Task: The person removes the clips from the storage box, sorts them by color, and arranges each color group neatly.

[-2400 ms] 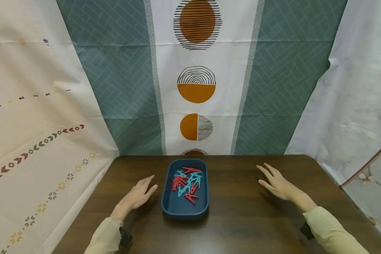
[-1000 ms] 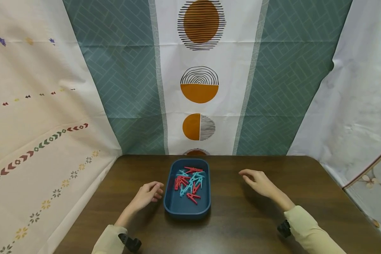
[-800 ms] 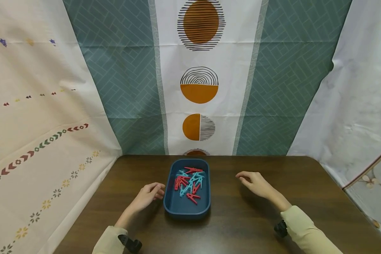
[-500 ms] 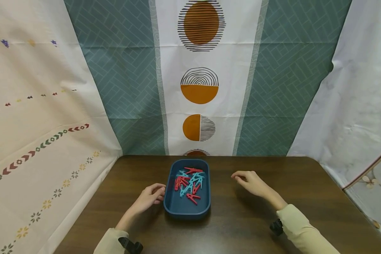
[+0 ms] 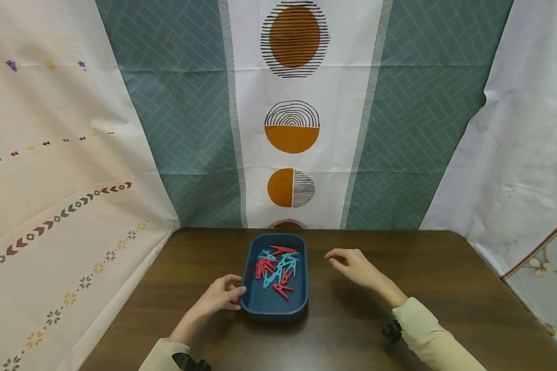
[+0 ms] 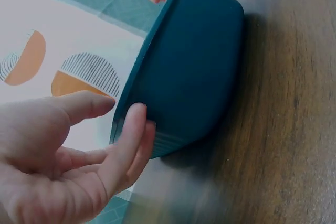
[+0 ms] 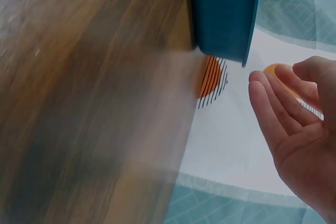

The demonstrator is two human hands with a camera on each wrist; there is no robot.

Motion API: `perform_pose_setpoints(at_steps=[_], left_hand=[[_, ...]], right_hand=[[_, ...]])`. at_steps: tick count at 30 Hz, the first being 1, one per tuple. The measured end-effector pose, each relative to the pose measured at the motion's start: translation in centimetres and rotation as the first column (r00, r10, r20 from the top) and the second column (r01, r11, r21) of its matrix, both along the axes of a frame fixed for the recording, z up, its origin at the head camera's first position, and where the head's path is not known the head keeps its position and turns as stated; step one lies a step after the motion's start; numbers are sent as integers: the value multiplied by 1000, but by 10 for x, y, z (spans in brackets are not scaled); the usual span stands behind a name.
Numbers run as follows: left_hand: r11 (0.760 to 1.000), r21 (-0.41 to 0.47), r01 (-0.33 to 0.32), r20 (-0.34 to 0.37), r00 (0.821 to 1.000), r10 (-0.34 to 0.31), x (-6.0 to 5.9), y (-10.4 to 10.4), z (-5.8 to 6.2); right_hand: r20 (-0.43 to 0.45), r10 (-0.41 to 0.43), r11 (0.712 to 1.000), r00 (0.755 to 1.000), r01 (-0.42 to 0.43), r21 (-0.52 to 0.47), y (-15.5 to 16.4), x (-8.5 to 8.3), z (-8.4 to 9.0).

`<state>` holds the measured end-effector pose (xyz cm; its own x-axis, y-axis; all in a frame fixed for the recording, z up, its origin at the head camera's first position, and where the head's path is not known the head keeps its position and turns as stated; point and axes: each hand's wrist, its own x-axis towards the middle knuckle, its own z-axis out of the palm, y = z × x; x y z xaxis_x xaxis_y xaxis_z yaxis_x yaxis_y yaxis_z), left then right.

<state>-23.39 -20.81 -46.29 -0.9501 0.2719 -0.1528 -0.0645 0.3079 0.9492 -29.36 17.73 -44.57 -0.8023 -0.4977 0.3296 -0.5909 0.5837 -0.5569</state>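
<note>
A dark blue plastic bin (image 5: 274, 308) stands on the table, with several red clothespins (image 5: 282, 290) and light blue clothespins (image 5: 270, 278) heaped inside it. My left hand (image 5: 218, 297) is at the bin's left side, its thumb at the rim and its fingers beside the outer wall. In the left wrist view the rim of the bin (image 6: 194, 51) lies between thumb and fingertips; whether they press on it cannot be told. To the right of the bin, my right hand (image 5: 356, 267) hovers over the table with loosely bent fingers and holds nothing. The right wrist view shows its fingertips apart from the bin (image 7: 226, 14).
The dark wooden table (image 5: 343, 335) extends on both sides of the bin. A patterned cloth (image 5: 301, 154) hangs behind its far edge, and pale cloths (image 5: 74, 216) hang at the left and right. Each wrist wears a black camera (image 5: 392, 331).
My left hand has moved right, up to the bin's left rim. My right hand has come left toward the bin, its fingers more bent than before. The bin and clothespins look the same.
</note>
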Motion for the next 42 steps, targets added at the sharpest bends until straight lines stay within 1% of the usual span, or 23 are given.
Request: perform_pose_setpoints(at_steps=[4, 10, 17, 20, 24, 28, 31, 34, 38, 40, 42], left_hand=[[1000, 19, 16, -2, 1000, -16, 0, -1, -2], [999, 35, 9, -6, 1000, -9, 2, 0, -2], [1000, 23, 2, 3, 1000, -2, 3, 1, 1], [1000, 17, 18, -1, 1000, -18, 2, 0, 1], [998, 32, 48, -4, 999, -48, 0, -1, 0], [997, 43, 64, 1, 998, -64, 0, -1, 0], [996, 46, 75, 2, 997, -75, 1, -1, 3], [995, 47, 85, -6, 996, -85, 1, -1, 5], [995, 49, 87, -10, 996, -86, 1, 0, 5], [995, 53, 85, -7, 996, -85, 1, 0, 5], [995, 54, 83, -2, 997, -83, 1, 0, 3]], right_hand=[[3, 6, 1000, 1000, -6, -14, -10, 1, 0], [15, 21, 1000, 1000, -21, -23, -24, 2, 2], [1, 82, 995, 997, -82, -51, -40, 1, 8], [4, 97, 994, 995, -96, -52, -47, 1, 8], [-7, 106, 993, 994, -106, -57, -56, 2, 9], [-18, 118, 991, 993, -118, -65, -66, 2, 9], [-16, 138, 990, 990, -139, -37, -73, 2, 9], [16, 174, 984, 985, -174, 21, -81, 3, 9], [58, 220, 968, 974, -225, 115, -91, 4, 7], [68, 222, 959, 973, -231, 164, -95, 6, 5], [59, 218, 949, 974, -226, 218, -100, 8, 4]])
